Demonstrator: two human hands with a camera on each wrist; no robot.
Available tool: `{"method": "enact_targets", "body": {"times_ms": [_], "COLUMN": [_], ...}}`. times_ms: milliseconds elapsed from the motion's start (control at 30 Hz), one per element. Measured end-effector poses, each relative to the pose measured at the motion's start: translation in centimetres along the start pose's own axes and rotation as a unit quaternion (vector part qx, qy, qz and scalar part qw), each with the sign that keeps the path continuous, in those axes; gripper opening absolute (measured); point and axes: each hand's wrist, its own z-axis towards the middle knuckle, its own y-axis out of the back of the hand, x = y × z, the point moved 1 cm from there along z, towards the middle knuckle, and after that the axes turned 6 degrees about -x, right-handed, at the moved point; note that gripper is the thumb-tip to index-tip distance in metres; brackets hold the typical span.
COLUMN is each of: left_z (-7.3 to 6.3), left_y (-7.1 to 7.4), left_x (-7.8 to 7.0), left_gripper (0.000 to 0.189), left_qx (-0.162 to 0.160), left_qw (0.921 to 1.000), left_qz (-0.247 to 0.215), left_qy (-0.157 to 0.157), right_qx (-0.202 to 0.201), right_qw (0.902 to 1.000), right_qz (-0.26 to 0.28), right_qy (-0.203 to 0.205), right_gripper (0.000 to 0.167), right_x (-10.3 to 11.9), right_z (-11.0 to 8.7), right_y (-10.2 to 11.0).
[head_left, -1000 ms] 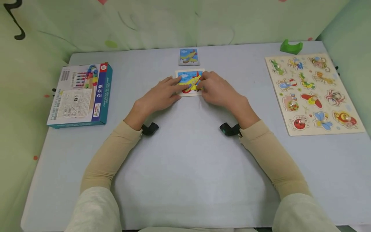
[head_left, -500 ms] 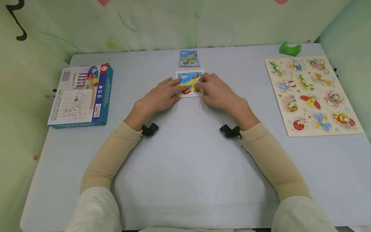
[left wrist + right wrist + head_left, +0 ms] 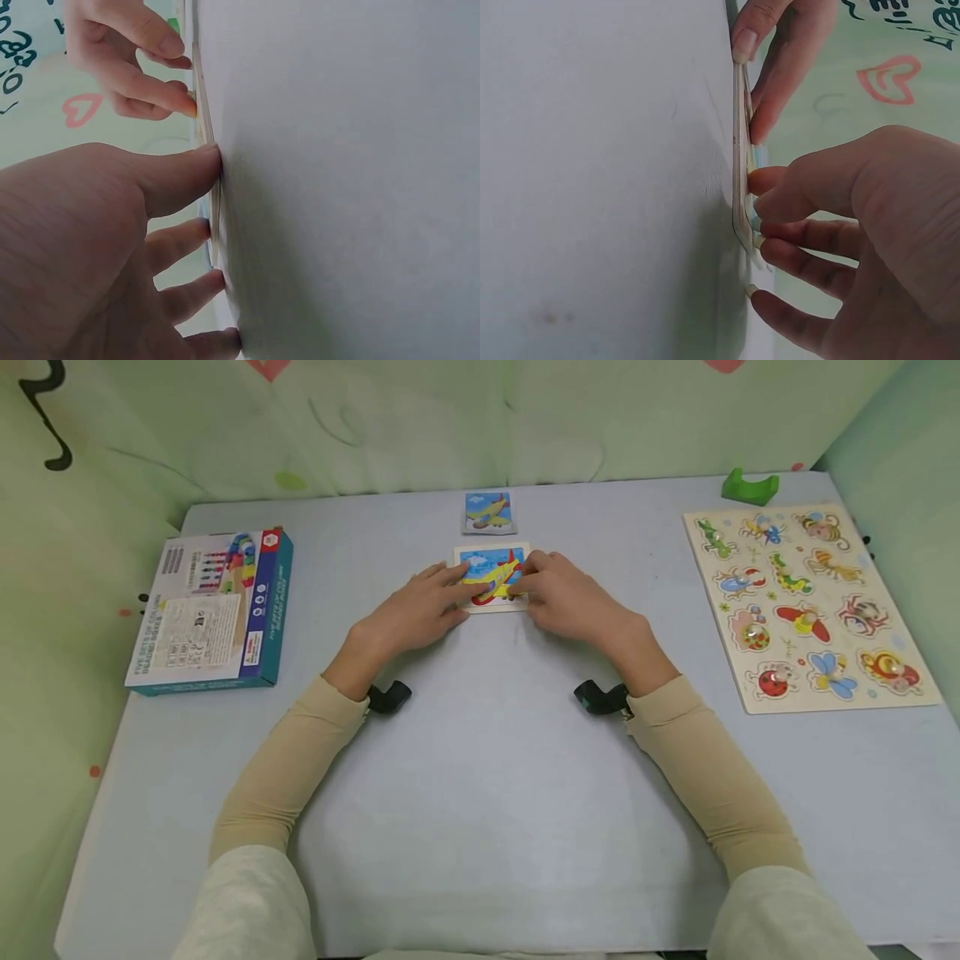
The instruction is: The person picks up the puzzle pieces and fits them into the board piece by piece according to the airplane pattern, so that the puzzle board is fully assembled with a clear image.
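Observation:
A small wooden jigsaw puzzle point(image 3: 491, 555) with a yellow-and-red airplane on blue sky lies flat in its pale frame near the table's far middle. My left hand point(image 3: 422, 608) rests at its left side with fingers spread. Its thumb touches the near edge and its index finger lies on the picture. At the right side, my right hand point(image 3: 573, 597) has curled fingers and thumb at a puzzle piece point(image 3: 754, 161), mostly hidden behind them. Just beyond the frame lies a picture card point(image 3: 488, 512) with the same airplane.
A boxed bead set point(image 3: 202, 610) lies at the left of the table. On the right is a wooden insect peg puzzle board point(image 3: 810, 606), with a green curved block point(image 3: 751, 487) behind it. A green curtain point(image 3: 420, 427) hangs along the back.
The airplane picture's right part, tilted and out of line a second ago, now lines up with the rest. The right hand has shifted slightly; the left hand stays in place.

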Motion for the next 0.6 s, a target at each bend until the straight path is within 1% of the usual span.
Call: {"method": "enact_targets", "body": {"times_ms": [233,467,600], "left_z": [0.13,0.17,0.24], "left_y": [-0.08,-0.38,-0.47], "left_x": [0.18,0.21,0.32], "left_gripper": [0.052,0.051,0.052], "left_qx": [-0.013,-0.017,-0.018], "left_qw": [0.9998,0.9997,0.9997], "left_qz": [0.005,0.011,0.01], "left_qy": [-0.011,-0.011,-0.01], "right_qx": [0.006,0.006,0.007], "right_qw": [0.9997,0.9994,0.9987], "right_qz": [0.017,0.024,0.039], "right_qy": [-0.017,-0.024,-0.031], "right_gripper": [0.035,0.035,0.034], "right_x": [-0.45,-0.65,-1.01], "right_z": [-0.32,-0.42,-0.49], "right_y": [0.34,0.21,0.2]}}
